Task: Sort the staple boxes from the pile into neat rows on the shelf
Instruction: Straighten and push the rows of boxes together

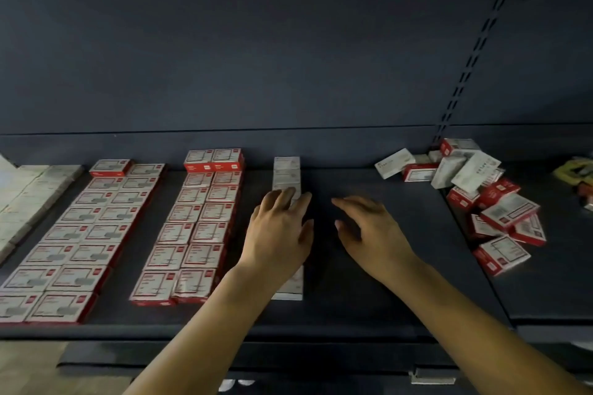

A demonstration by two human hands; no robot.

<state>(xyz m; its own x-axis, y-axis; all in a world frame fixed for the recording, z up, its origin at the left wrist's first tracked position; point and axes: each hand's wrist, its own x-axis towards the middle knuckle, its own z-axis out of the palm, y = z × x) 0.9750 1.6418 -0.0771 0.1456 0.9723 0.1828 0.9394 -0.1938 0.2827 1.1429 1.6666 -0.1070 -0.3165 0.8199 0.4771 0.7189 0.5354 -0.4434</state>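
Observation:
On the dark shelf, red-and-white staple boxes lie in two double rows, one at the left and one left of centre. A single row of white boxes runs front to back at the centre. My left hand rests flat on that white row, its fingers straight and covering the middle boxes. My right hand hovers just right of the row with relaxed fingers and holds nothing. The loose pile of red and white boxes lies at the right back of the shelf.
More white boxes form rows at the far left edge. A yellow packet lies on the neighbouring shelf section at far right. Bare shelf surface stretches between the white row and the pile. A slotted upright rises behind the pile.

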